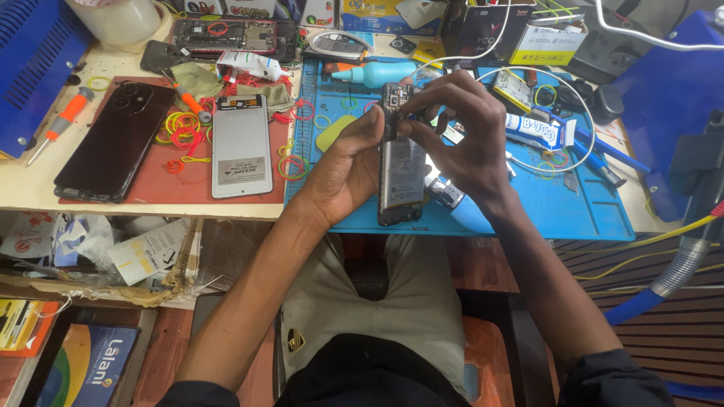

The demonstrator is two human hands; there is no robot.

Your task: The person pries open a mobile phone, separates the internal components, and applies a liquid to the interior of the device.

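1. An opened phone (400, 177) stands on the blue mat (573, 207), its back cover off and its insides showing. Its long axis runs away from the person, bottom end resting on the mat near the table's front edge, top end tilted up toward the hands.

2. The left hand (348, 169) lies against the phone's left side. It is loosely curled, thumb and forefinger reaching up to pinch the left edge near the top. It holds the phone steady and nothing else.

3. The right hand (460, 132) arches over the top from the right. Its fingers are bent and close together, the tips pressed on the camera end of the phone. Whether they pinch some small part there I cannot tell; the fingers hide it.

4. So both hands meet at the far, upper end; the lower half of the phone stands free between the wrists. The right hand is the one on top of the working spot, the left beside it.

5. Around them: a white phone panel (241, 147) and a dark phone (115, 143) lie well apart to the left on a red mat (162, 192), among loose rubber bands (181, 130). A glue tube (537, 130) lies just right of the right hand, and a teal bottle (373, 74) beyond the phone's top.
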